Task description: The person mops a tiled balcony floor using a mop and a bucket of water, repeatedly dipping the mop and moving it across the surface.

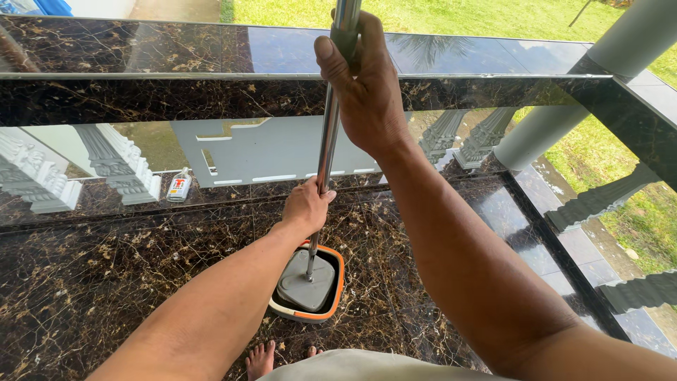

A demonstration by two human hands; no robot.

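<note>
Mop handle (326, 152) is the shiny steel pole running straight down the middle of the shot, with its flat grey head (307, 282) pushed down into a small orange-rimmed bucket (337, 291) sitting on the dark marble floor (106, 268), right in front of the person's bare toes (261, 358).

Both hands are on it. The right hand (363, 88) is wrapped tight around the pole up high, thumb sticking up along it, and the left hand (307, 208) is closed around it lower down, just above the bucket.

What could go sideways, as a guess:

1. That bucket looks light and narrow. If the person leans on the pole at an angle instead of straight down, it could tip and dump water over the tiles.
2. Polished marble plus bare feet plus any splash could mean a slip, right beside the railing ledge (176, 88).
3. A small bottle (180, 187) stands by the balusters (113, 166), well apart from the bucket, but a wide swing of the mop head could knock it over.
</note>
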